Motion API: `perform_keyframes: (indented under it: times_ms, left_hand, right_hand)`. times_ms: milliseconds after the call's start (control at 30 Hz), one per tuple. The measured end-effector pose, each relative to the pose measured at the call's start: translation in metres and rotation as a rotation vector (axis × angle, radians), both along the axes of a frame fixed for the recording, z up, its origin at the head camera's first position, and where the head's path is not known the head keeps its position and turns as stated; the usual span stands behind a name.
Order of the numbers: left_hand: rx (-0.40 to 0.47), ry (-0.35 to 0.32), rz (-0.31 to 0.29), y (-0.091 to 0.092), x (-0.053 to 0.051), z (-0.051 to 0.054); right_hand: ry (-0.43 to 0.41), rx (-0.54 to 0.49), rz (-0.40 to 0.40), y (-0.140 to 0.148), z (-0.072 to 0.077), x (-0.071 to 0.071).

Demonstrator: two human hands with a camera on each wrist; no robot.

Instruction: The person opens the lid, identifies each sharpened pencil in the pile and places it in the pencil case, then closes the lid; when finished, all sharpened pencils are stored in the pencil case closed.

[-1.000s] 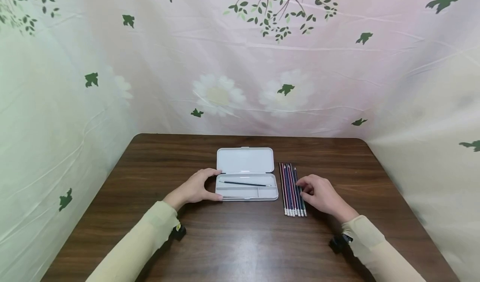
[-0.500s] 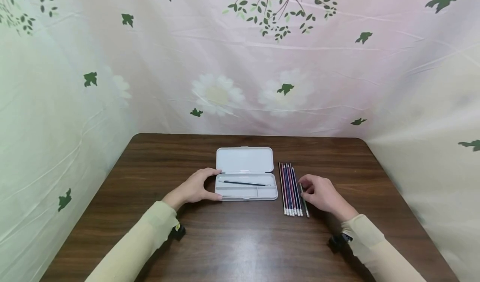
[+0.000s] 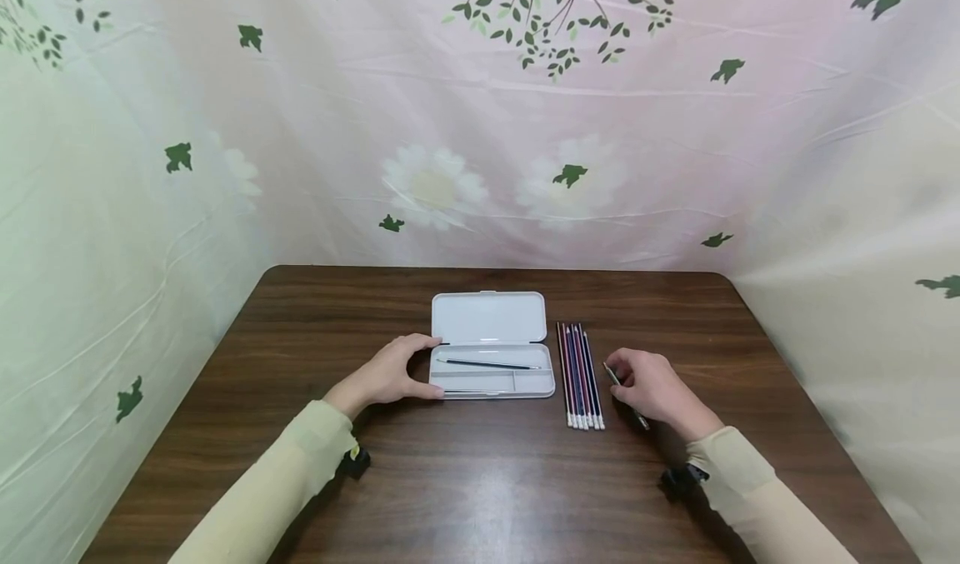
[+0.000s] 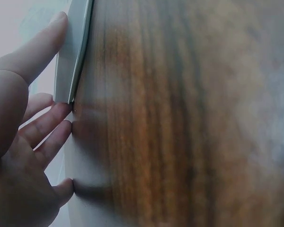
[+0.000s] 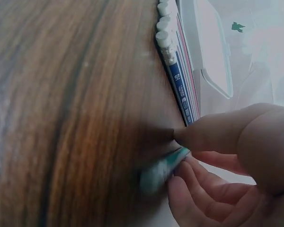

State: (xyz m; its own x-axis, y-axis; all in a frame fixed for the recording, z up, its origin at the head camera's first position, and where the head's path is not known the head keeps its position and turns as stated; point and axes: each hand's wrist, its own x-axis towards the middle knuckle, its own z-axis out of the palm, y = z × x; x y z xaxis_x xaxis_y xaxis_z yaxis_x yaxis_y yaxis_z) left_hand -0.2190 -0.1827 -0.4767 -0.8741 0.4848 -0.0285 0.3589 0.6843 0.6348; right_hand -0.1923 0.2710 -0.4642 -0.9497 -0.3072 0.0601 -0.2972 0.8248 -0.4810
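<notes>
A white pencil case lies with its lid raised at the back; a dark pencil rests in its long compartment and another thin pencil lies along the front. My left hand spans the case's left end, thumb and fingers at its edges. My right hand pinches a dark green pencil, tilted to the right, its near end blurred in the right wrist view. Left of that hand lies a row of pencils, white erasers toward the front.
The brown wooden table reaches to a patterned cloth hung behind and at both sides. The pencil row lies just right of the case with a narrow gap between them.
The right hand has drawn the green pencil away from the row to the right, and its near end has swung right. The left hand keeps its place on the case.
</notes>
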Motion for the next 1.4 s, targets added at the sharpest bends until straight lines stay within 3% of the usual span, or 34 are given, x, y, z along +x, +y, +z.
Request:
perform_keyframes:
  times_ms: [633, 800, 1033, 1400]
  left_hand:
    - [0.013, -0.002, -0.001, -0.001, -0.003, -0.003]
    - [0.009, 0.001, -0.002, -0.002, -0.003, -0.003]
    - [0.006, 0.006, -0.001, -0.002, -0.004, -0.004]
    - [0.011, -0.002, 0.001, 0.000, -0.002, -0.002]
  right_hand:
    - [0.028, 0.028, -0.035, 0.004, 0.000, -0.001]
    - [0.090, 0.015, -0.032, 0.002, 0.003, -0.003]
    - [0.235, -0.054, 0.047, -0.010, 0.004, -0.003]
    - [0.323, -0.149, 0.147, -0.037, 0.011, -0.007]
